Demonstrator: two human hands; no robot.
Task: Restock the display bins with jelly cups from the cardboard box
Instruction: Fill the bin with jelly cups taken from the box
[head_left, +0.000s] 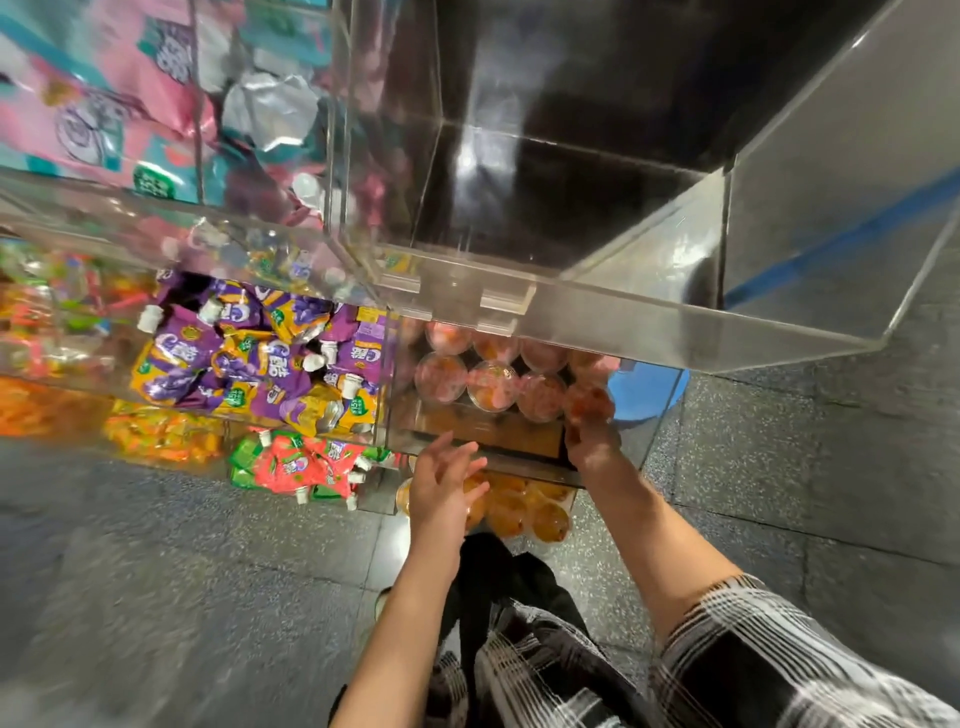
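Two rows of jelly cups (491, 371) were already placed in the bin (649, 415), another was held by the right hand (589, 434), and the left hand (441, 486) was kept wide.

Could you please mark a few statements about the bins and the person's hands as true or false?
1. The right hand holds a pink jelly cup at the middle bin. True.
2. The left hand grips a purple pouch. False: its fingers are spread and hold nothing, above the orange cups.
3. The big clear bin at the top is full of jelly cups. False: no cups show inside it.
4. Purple pouches fill the compartment left of the pink cups. True.
5. The red and green pouches lie right of the orange cups. False: they lie to the left.
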